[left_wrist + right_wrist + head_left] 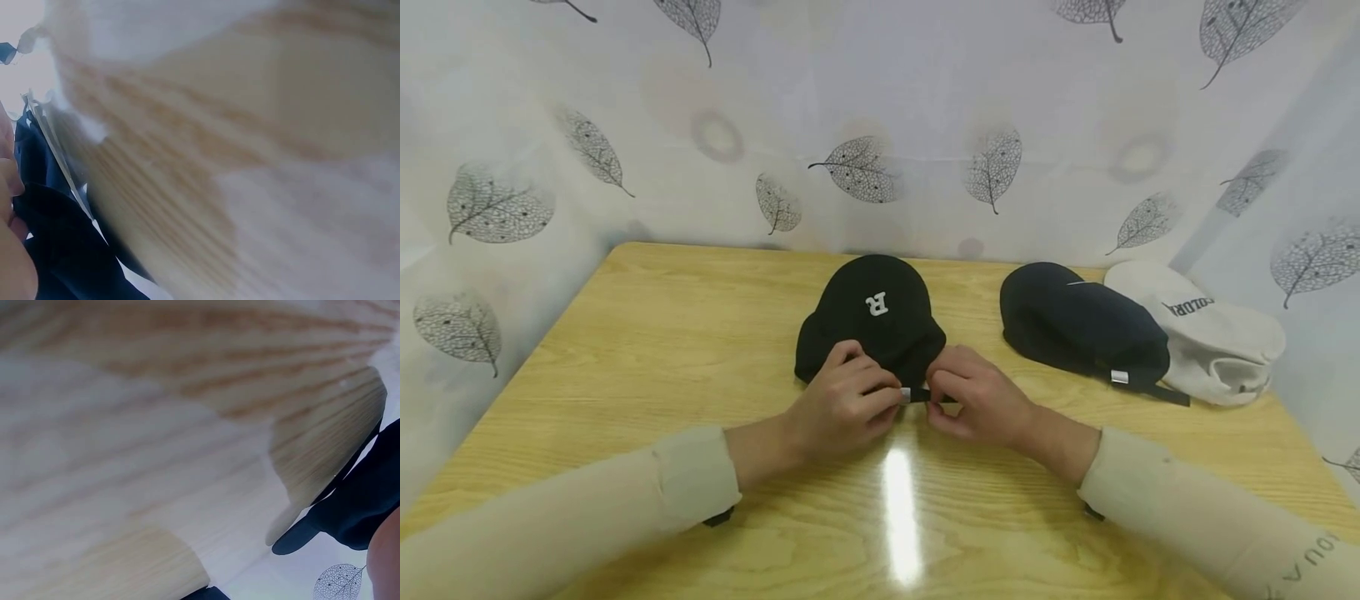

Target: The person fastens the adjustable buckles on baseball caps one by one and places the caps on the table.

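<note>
A black baseball cap (876, 287) with a white letter R sits in the middle of the table. Its back strap, with a small silver buckle (906, 396), lies toward me. My left hand (848, 398) pinches the strap just left of the buckle, its fingers curled. To the right of the buckle, my right hand (976, 395) pinches the strap between thumb and fingers, and a short black end sticks out beside it. In the left wrist view, fingertips press against dark cap fabric (69, 244). The right wrist view catches dark fabric (356, 506) beside part of the hand.
At the right of the wooden table (700, 325) lie a dark navy cap (1075, 321) with a silver buckle and a white cap (1210, 325) with dark lettering, partly overlapped by the navy one. A leaf-print curtain (917, 100) hangs behind the table.
</note>
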Demonstrator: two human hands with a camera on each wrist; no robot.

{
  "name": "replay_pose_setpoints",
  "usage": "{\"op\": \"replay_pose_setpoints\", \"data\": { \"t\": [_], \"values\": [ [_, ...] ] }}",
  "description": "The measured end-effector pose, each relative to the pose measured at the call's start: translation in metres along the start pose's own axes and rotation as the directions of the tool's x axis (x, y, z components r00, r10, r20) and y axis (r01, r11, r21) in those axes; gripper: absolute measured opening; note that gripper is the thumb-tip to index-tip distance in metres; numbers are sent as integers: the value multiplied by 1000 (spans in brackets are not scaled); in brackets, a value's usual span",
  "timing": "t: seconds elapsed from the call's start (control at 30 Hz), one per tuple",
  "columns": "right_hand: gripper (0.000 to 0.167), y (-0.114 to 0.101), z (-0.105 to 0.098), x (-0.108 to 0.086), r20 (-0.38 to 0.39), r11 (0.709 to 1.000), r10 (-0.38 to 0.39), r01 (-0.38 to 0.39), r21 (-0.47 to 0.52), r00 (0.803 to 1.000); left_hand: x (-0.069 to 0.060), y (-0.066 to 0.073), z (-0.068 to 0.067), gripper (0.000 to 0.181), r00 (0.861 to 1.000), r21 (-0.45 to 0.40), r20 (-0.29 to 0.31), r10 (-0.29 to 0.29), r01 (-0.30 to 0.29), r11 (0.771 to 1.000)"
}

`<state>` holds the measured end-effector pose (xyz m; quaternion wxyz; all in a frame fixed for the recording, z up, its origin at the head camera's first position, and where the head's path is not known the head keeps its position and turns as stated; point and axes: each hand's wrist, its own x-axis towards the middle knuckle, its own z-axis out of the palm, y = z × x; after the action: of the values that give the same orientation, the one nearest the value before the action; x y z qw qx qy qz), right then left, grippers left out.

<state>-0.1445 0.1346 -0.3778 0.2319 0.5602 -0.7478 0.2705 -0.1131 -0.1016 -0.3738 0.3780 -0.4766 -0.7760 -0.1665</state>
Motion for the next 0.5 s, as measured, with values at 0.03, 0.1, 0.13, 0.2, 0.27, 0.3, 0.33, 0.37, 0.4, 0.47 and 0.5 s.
{"op": "replay_pose_setpoints", "data": {
  "t": [0.03,0.1,0.13,0.2,0.27,0.3,0.33,0.37,0.4,0.47,0.5],
  "values": [
    [23,0,0,0,0,1000,5,-5,-4,1000,0,0,0,6,1000,3,0,-1,1,1000],
    [23,-1,0,0,0,1000,11,-11,-10,1000,0,0,0,5,1000,9,0,-1,1,1000],
    [23,-1,0,1,-2,1000,12,-12,-12,1000,0,-1,0,5,1000,11,0,-1,1,1000],
    [23,0,0,1,-6,1000,11,-11,-15,1000,-1,-1,0,5,1000,15,0,0,0,1000],
    [23,0,0,1,-11,1000,8,-8,-20,1000,-1,-1,0,5,1000,19,1,0,0,1000],
    [22,0,1,1,-15,1000,8,-8,-24,1000,-1,-1,0,5,1000,21,1,0,0,1000],
    [22,0,1,1,-19,1000,9,-10,-28,1000,-2,-2,-1,5,1000,23,2,-2,2,1000],
    [21,1,1,0,-24,999,11,-12,-36,1000,-2,-2,-1,5,1000,24,3,-4,4,1000],
    [21,1,1,0,-28,999,16,-17,-44,999,-2,-2,-1,5,1000,27,5,-8,8,1000],
    [19,1,1,0,-36,998,30,-32,-61,999,-2,-2,-1,5,1000,29,8,-14,14,999],
    [19,1,1,0,-41,997,34,-36,-68,999,-2,-2,-1,5,1000,29,8,-16,16,999]
  ]
}}
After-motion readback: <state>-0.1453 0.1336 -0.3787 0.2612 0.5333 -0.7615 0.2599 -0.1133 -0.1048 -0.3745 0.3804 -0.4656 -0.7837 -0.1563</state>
